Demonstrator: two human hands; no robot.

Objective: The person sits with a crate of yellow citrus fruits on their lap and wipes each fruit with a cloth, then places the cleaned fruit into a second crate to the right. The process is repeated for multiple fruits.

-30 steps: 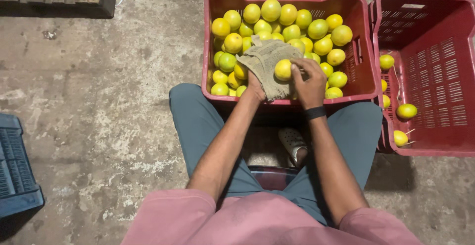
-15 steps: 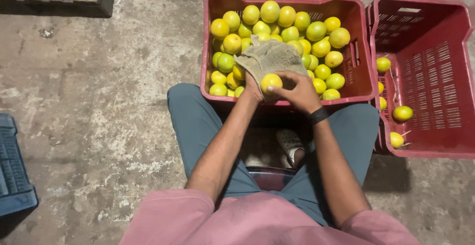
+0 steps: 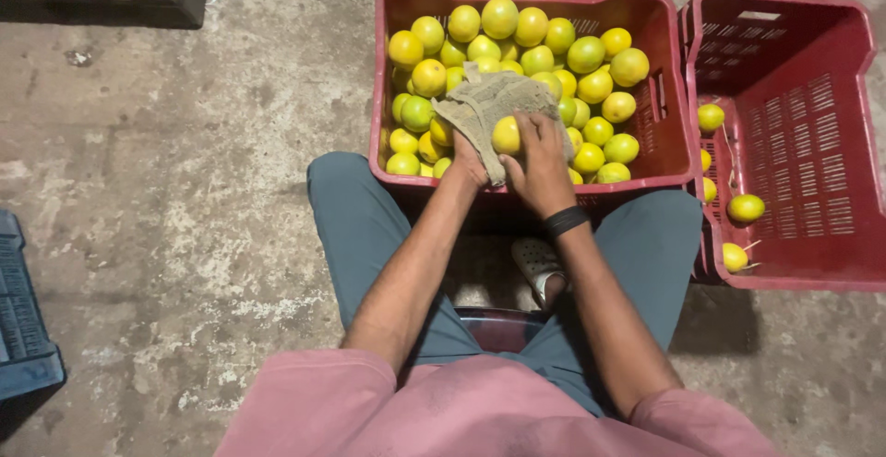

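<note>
The cloth (image 3: 489, 106) hides most of the left hand (image 3: 466, 157) and some fruit beneath, while the blue crate (image 3: 23, 318) is cut off at the frame's left edge.

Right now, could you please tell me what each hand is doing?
Left hand: closed on the cloth.
Right hand: closed on a yellow fruit, against the cloth, over the full crate.

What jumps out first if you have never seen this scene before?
The red crate heaped with yellow and green citrus fruit, straight ahead of the seated person. Over it, the left hand holds a grey cloth while the right hand grips one yellow fruit. A second red crate, nearly empty, stands to the right.
</note>
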